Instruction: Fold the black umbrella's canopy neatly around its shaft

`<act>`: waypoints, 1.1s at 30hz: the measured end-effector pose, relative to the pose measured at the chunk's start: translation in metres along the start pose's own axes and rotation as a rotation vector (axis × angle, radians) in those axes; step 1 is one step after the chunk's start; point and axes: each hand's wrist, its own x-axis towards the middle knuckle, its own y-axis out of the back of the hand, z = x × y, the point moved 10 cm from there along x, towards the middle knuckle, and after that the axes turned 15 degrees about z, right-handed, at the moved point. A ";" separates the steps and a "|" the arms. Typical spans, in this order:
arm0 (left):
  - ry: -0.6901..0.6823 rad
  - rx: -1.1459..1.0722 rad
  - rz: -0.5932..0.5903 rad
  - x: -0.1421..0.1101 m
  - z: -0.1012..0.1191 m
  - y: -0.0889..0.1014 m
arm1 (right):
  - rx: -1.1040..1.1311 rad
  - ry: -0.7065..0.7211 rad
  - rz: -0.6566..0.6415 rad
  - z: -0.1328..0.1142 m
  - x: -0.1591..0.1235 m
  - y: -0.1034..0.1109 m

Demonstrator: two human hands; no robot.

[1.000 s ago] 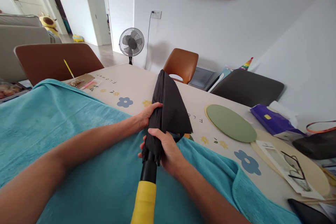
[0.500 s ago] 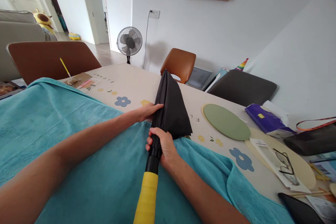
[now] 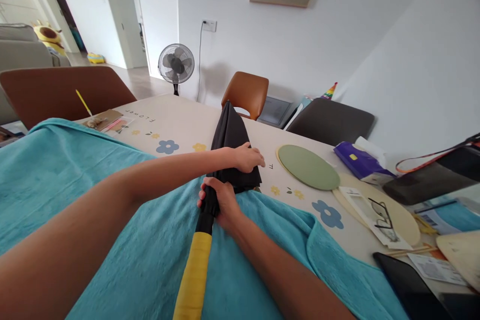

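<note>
A black folded umbrella [image 3: 227,130] with a yellow wrapped handle [image 3: 192,275] points away from me over the table. My right hand [image 3: 221,199] is wrapped round the gathered cloth at the lower end of its canopy, just above the black collar. My left hand [image 3: 248,158] reaches across the canopy, palm down, its slightly bent fingers at the right edge of the loose flap. Part of the canopy is hidden under the left forearm and hand. A teal towel [image 3: 150,240] lies beneath both arms and the handle.
On the table [image 3: 195,120] to the right are a green oval mat [image 3: 309,167], a purple tissue pack [image 3: 360,160], glasses [image 3: 383,215] and a black tablet-like slab [image 3: 408,285]. A fan [image 3: 176,64] and an orange chair [image 3: 245,94] stand beyond the far edge.
My left hand has moved right, from the canopy's left side across to its right edge. The right hand keeps its grip on the umbrella. The view has shifted a little to the right.
</note>
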 end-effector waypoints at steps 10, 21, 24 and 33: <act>0.049 0.028 0.238 0.010 -0.018 0.036 | -0.013 -0.049 0.001 0.002 -0.003 -0.001; 0.542 -0.604 0.792 -0.117 -0.098 0.118 | -0.017 -0.077 -0.065 0.008 0.001 -0.002; 0.713 -0.798 0.980 -0.163 -0.137 0.106 | -0.029 -0.073 -0.093 0.007 0.000 -0.003; 0.900 -0.957 1.038 -0.200 -0.172 0.078 | 0.080 -0.155 -0.055 0.004 -0.005 -0.004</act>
